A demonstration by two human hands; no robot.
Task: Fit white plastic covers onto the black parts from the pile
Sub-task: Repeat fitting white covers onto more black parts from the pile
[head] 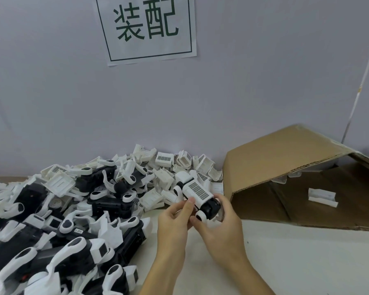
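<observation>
A black part [209, 206] with white wheel-like ends is held up over the table near the middle. A white plastic cover [197, 191] with a grey grid patch sits on top of it. My left hand [175, 220] grips the part from the left, thumb pressed on the cover's lower edge. My right hand [219, 224] holds the part's right end from below, fingers curled round it. A big pile of black parts [107, 205] mixed with loose white covers [164, 159] fills the left of the table up to the wall.
A brown cardboard box [285, 158] lies on its side at the right, its opening facing me, with a white cover [322, 196] inside. A paper sign [147, 28] hangs on the grey wall. The white tabletop [296, 262] shows bare at the lower right.
</observation>
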